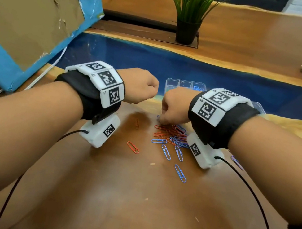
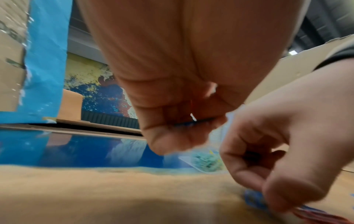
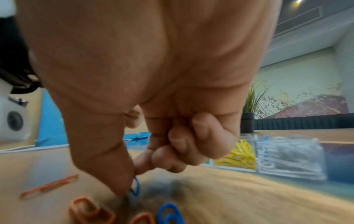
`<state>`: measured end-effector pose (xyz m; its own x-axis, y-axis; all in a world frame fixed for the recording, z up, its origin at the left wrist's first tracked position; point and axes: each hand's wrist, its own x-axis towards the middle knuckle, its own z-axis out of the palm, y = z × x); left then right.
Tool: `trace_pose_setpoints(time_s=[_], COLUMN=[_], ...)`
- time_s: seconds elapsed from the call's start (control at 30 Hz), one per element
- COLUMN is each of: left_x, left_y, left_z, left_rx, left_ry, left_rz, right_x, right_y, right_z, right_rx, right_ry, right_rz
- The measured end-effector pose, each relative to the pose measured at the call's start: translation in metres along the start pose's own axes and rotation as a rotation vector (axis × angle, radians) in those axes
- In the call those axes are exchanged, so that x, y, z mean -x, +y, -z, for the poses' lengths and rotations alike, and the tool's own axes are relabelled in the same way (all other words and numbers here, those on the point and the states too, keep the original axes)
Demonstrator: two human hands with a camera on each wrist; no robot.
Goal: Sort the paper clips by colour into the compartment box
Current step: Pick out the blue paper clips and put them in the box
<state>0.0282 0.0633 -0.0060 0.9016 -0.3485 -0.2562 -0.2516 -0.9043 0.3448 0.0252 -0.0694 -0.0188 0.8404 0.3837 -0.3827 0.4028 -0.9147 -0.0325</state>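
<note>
Head view: potted plant (image 1: 191, 14) and cardboard box (image 1: 29, 12) stand behind the compartment box (image 1: 183, 85). Right hand (image 1: 175, 106), fingers (image 3: 122, 178) curled, pinches a blue paper clip (image 3: 135, 188) at the clip pile (image 1: 170, 136) on the counter (image 1: 130, 201). Left hand (image 1: 138, 85), fisted, holds clips (image 2: 193, 120).

Beyond my hands I see a wooden surface (image 1: 130, 201) banded with blue resin, a potted plant (image 1: 190, 16), torn cardboard (image 1: 24, 1) left, and a painted wall (image 3: 298, 84).

Head view looks down; wrist views sit low, sharing the table (image 1: 130, 201).
</note>
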Motion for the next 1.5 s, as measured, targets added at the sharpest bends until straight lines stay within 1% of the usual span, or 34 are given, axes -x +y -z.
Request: trace_pose_setpoints(time_s=[0.13,0.2,0.3,0.4,0.47,0.57,0.73,0.87,0.97,1.1,1.17,1.23,1.37,1.5], left_x=[-0.008,-0.011,-0.017,-0.023,-0.026,-0.027,-0.025,-0.022,-0.021,-0.022,-0.022,-0.021,-0.018,-0.018], left_y=[0.018,0.026,0.038,0.05,0.055,0.057,0.06,0.056,0.055,0.056,0.056,0.057,0.057,0.054], left_z=[-0.011,-0.016,-0.021,-0.025,-0.028,-0.03,-0.034,-0.037,-0.034,-0.034,-0.034,-0.036,-0.041,-0.039], left_rx=[-0.085,-0.119,-0.176,-0.285,-0.357,-0.387,-0.413,-0.362,-0.343,-0.426,-0.448,-0.456,-0.438,-0.269], left_ry=[-0.027,-0.027,-0.036,-0.063,-0.088,-0.101,-0.123,-0.156,-0.126,-0.12,-0.118,-0.123,-0.153,-0.121], left_rz=[-0.039,-0.097,-0.197,-0.273,-0.294,-0.296,-0.294,-0.257,-0.249,-0.269,-0.272,-0.273,-0.257,-0.199], right_x=[0.02,0.03,0.042,0.053,0.059,0.068,0.073,0.071,0.072,0.079,0.079,0.077,0.075,0.075], right_y=[0.022,0.037,0.061,0.078,0.087,0.099,0.102,0.096,0.088,0.077,0.072,0.07,0.073,0.077], right_z=[0.004,0.004,-0.001,-0.007,-0.012,-0.017,-0.022,-0.025,-0.024,-0.022,-0.024,-0.026,-0.027,-0.028], right_rx=[-0.143,-0.293,-0.508,-0.623,-0.699,-0.805,-0.861,-0.766,-0.658,-0.314,-0.178,-0.086,-0.084,-0.095], right_ry=[0.06,0.066,0.004,-0.045,-0.029,0.001,-0.038,0.012,-0.022,0.033,0.019,-0.005,-0.045,-0.11], right_rz=[-0.021,-0.067,-0.151,-0.198,-0.223,-0.269,-0.283,-0.283,-0.254,-0.109,-0.055,-0.043,-0.05,-0.065])
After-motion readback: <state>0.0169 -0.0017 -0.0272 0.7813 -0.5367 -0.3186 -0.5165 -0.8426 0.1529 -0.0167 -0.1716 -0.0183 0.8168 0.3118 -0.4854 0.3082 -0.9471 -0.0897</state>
